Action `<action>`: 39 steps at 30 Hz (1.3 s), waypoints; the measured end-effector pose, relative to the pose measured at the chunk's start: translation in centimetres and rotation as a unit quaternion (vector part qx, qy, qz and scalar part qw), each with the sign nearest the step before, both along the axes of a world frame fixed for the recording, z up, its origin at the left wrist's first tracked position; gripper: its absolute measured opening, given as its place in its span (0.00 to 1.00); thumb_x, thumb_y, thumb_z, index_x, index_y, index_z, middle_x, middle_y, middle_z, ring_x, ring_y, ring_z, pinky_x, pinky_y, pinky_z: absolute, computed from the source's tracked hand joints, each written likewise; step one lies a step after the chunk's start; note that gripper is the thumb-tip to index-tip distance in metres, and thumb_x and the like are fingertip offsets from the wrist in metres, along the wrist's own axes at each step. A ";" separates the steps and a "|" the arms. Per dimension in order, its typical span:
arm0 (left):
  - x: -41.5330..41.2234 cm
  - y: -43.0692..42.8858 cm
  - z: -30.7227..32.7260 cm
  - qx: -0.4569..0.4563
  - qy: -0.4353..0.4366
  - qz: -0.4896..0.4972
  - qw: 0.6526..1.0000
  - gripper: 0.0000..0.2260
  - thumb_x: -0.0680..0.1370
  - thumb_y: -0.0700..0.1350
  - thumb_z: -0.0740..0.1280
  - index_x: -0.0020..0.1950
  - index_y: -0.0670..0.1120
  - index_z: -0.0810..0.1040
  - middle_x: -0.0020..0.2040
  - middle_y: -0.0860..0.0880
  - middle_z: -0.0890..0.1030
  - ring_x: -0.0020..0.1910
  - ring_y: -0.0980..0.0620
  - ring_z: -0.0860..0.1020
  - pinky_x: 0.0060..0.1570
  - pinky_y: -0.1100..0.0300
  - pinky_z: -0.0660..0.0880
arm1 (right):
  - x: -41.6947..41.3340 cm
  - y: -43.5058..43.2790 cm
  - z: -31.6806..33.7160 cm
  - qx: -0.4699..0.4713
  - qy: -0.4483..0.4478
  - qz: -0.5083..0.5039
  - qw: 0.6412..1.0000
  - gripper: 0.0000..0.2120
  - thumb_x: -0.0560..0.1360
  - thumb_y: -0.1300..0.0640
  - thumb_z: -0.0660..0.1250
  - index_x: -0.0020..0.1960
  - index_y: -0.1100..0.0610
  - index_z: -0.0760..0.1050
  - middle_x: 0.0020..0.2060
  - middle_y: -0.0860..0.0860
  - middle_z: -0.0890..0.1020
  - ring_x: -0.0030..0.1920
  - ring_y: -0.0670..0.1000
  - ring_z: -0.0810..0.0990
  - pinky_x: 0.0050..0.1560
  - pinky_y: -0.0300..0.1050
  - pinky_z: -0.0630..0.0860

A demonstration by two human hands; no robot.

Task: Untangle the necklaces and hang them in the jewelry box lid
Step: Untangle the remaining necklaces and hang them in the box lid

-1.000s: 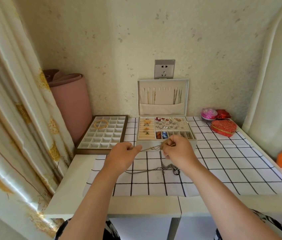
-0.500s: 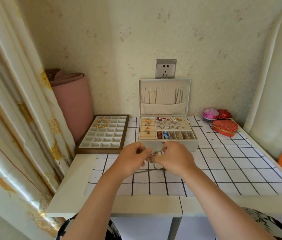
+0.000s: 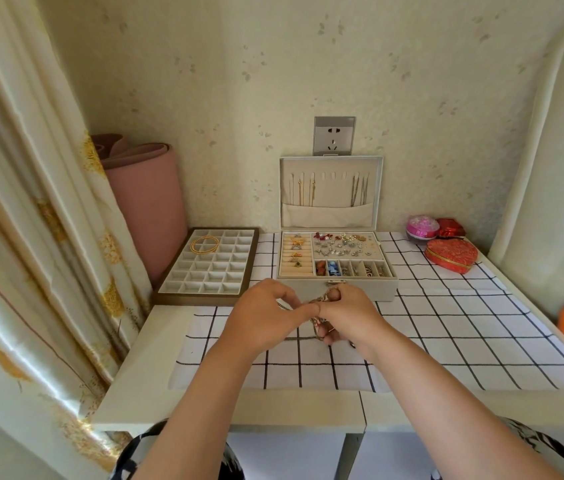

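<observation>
A tangle of thin necklace chains (image 3: 318, 320) hangs between my two hands just above the checked cloth. My left hand (image 3: 263, 320) pinches a chain at its fingertips, and my right hand (image 3: 350, 315) grips the bunch with curled fingers. The two hands touch in front of the white jewelry box (image 3: 337, 284). Its upright lid (image 3: 331, 192) stands against the wall, with gold chains hanging on the left hooks and dark chains on the right. Most of the tangle is hidden by my fingers.
A compartment tray (image 3: 209, 266) holding a gold bangle sits left of the box. A red heart-shaped box (image 3: 452, 259), a pink round box (image 3: 422, 227) and a small red box (image 3: 451, 227) lie at the back right. A pink rolled mat (image 3: 145, 206) and curtain stand left.
My hands have come together from being spread apart. The chains have been gathered up off the cloth into my right hand.
</observation>
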State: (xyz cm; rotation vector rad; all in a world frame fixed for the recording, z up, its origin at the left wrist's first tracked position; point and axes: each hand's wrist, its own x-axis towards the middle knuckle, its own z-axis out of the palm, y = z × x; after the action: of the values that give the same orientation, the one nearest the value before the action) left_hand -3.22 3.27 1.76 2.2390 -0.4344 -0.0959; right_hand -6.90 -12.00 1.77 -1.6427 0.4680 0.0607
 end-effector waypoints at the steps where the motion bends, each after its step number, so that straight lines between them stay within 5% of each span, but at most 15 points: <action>1: 0.1 0.2 0.0 -0.002 0.008 0.000 1.000 0.13 0.66 0.63 0.76 0.40 0.55 0.83 0.52 0.63 0.78 0.52 0.62 0.76 0.51 0.61 0.73 | -0.1 -0.1 0.0 0.021 0.005 0.007 1.000 0.17 0.72 0.65 0.72 0.43 0.54 0.63 0.29 0.57 0.78 0.25 0.53 0.74 0.25 0.43 0.73; 7: 0.0 0.1 -0.4 -0.015 0.036 -0.039 0.998 0.16 0.61 0.66 0.76 0.43 0.60 0.86 0.52 0.65 0.81 0.51 0.67 0.76 0.52 0.60 0.74 | -0.6 0.0 0.4 0.139 0.000 0.054 0.989 0.03 0.75 0.64 0.72 0.45 0.62 0.78 0.32 0.56 0.80 0.31 0.51 0.78 0.34 0.46 0.79; 11: -0.3 -0.8 -0.8 -0.065 0.017 -0.033 0.997 0.05 0.72 0.51 0.76 0.47 0.59 0.87 0.48 0.64 0.84 0.41 0.66 0.76 0.46 0.61 0.74 | -0.4 0.2 -0.1 0.155 -0.003 0.022 0.988 0.09 0.75 0.63 0.72 0.54 0.65 0.79 0.33 0.55 0.77 0.31 0.50 0.77 0.34 0.46 0.79; 16: -0.8 -2.0 -0.1 -0.176 0.093 0.057 0.978 0.10 0.74 0.42 0.70 0.37 0.56 0.85 0.45 0.56 0.85 0.51 0.57 0.81 0.56 0.58 0.76 | -0.1 0.2 -0.2 0.197 -0.004 -0.006 0.980 0.11 0.77 0.58 0.70 0.57 0.62 0.79 0.41 0.56 0.79 0.32 0.51 0.76 0.33 0.46 0.78; 20: -1.0 -2.2 0.5 -0.239 0.141 0.047 0.960 0.07 0.76 0.41 0.70 0.45 0.51 0.86 0.49 0.53 0.86 0.56 0.56 0.80 0.55 0.64 0.73 | 0.0 -0.5 -0.3 0.163 -0.031 -0.038 0.985 0.09 0.73 0.57 0.76 0.51 0.59 0.81 0.40 0.54 0.81 0.33 0.51 0.75 0.33 0.46 0.77; 28: -1.4 -1.6 0.6 -0.213 0.146 -0.055 0.965 0.07 0.75 0.40 0.73 0.52 0.48 0.86 0.47 0.52 0.87 0.50 0.58 0.83 0.52 0.65 0.75 | -0.5 -0.8 0.2 0.195 -0.017 0.047 0.980 0.09 0.72 0.59 0.75 0.51 0.59 0.82 0.34 0.52 0.78 0.32 0.49 0.75 0.34 0.45 0.75; 31: -0.9 -1.7 0.4 -0.226 0.140 0.006 0.964 0.05 0.75 0.42 0.73 0.49 0.48 0.87 0.48 0.53 0.86 0.52 0.57 0.82 0.56 0.63 0.75 | -0.2 -1.4 0.4 0.196 0.010 0.031 0.980 0.08 0.76 0.56 0.71 0.53 0.58 0.81 0.35 0.52 0.79 0.33 0.49 0.75 0.33 0.44 0.74; 34: -0.3 -1.6 0.5 -0.217 0.139 0.069 0.964 0.04 0.77 0.43 0.71 0.50 0.48 0.85 0.49 0.55 0.84 0.49 0.62 0.79 0.49 0.68 0.72 | 0.0 -1.8 0.3 0.204 0.020 -0.004 0.979 0.06 0.79 0.58 0.68 0.53 0.59 0.79 0.36 0.52 0.79 0.33 0.50 0.75 0.34 0.44 0.74; 39: -0.4 -2.1 0.3 -0.204 0.164 0.111 0.959 0.05 0.80 0.42 0.66 0.50 0.43 0.81 0.44 0.50 0.83 0.39 0.53 0.77 0.42 0.61 0.74 | 0.1 -1.5 -0.3 0.196 -0.035 -0.029 0.980 0.05 0.75 0.67 0.71 0.46 0.60 0.78 0.36 0.55 0.82 0.35 0.52 0.80 0.39 0.45 0.81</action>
State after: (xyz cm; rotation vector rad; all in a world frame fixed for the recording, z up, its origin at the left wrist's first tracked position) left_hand -3.65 1.13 2.02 1.8042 -0.0157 -0.2333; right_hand -6.81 -13.51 1.50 -1.2391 0.4198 0.0476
